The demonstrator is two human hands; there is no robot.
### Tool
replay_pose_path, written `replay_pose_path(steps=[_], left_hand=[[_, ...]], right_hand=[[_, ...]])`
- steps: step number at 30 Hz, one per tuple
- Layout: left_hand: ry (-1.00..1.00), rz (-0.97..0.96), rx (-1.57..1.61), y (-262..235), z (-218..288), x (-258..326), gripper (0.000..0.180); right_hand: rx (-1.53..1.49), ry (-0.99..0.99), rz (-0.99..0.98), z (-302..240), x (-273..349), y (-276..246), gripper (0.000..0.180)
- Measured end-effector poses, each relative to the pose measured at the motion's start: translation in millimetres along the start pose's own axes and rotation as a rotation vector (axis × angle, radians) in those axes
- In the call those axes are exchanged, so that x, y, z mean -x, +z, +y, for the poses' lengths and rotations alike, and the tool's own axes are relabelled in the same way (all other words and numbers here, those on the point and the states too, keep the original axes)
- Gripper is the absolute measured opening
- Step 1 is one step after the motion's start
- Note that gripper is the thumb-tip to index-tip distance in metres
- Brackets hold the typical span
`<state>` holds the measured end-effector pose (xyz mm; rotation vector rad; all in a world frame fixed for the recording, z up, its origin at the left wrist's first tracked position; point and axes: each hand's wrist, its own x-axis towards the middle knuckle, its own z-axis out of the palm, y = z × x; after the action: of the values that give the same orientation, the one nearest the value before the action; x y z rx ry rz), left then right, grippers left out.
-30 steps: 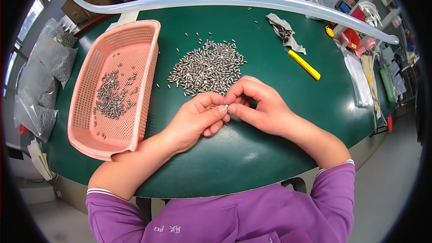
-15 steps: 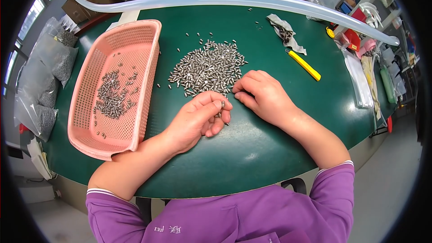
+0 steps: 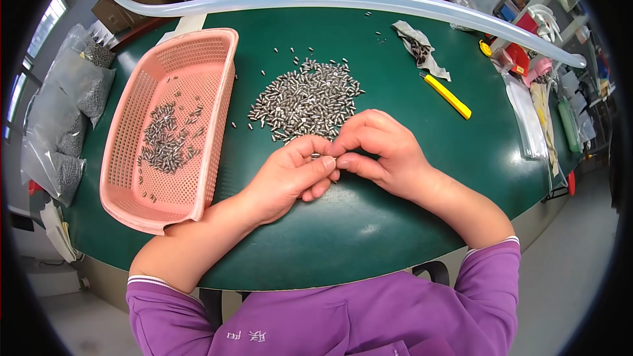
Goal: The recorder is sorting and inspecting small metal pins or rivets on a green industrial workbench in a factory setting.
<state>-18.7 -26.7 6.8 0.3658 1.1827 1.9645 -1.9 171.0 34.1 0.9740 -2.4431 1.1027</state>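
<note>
A heap of small, silvery, bullet-shaped metal pieces lies on the green tabletop beyond my hands. My left hand is curled around a few of these pieces, one of which shows between thumb and forefinger. At its fingertips my right hand meets it, thumb and forefinger pinched together. Whatever sits in that pinch is mostly hidden, though a small metal piece seems to be there. To the left stands a pink perforated plastic basket, holding more of the same pieces in a loose cluster.
A yellow utility knife and a crumpled grey cloth with dark bits lie at the right. A translucent tube runs across the far edge. Clear bags of metal pieces sit at the far left. Flat plastic bags hang by the right edge.
My right hand has moved left from the edge of the heap to my left fingertips, and the two hands now touch. The left hand has barely moved.
</note>
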Motion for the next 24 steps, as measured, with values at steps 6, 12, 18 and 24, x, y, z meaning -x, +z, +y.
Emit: replay_pose_path(steps=[6, 12, 18, 24], left_hand=[[0.014, -0.001, 0.040, 0, 0, 0, 0.015], [0.015, -0.013, 0.051, -2, -1, -1, 0.018], [0.016, -0.008, 0.084, -2, 0, 0, 0.023], [0.021, 0.021, 0.083, -2, 1, 0, 0.025]], right_hand=[[-0.036, 0.001, 0.030, 8, -1, 0, 0.018], [0.113, 0.163, 0.045, 20, 2, 1, 0.023], [0.282, 0.172, 0.009, 21, 4, 1, 0.025], [0.337, 0.160, -0.020, 22, 5, 1, 0.020]])
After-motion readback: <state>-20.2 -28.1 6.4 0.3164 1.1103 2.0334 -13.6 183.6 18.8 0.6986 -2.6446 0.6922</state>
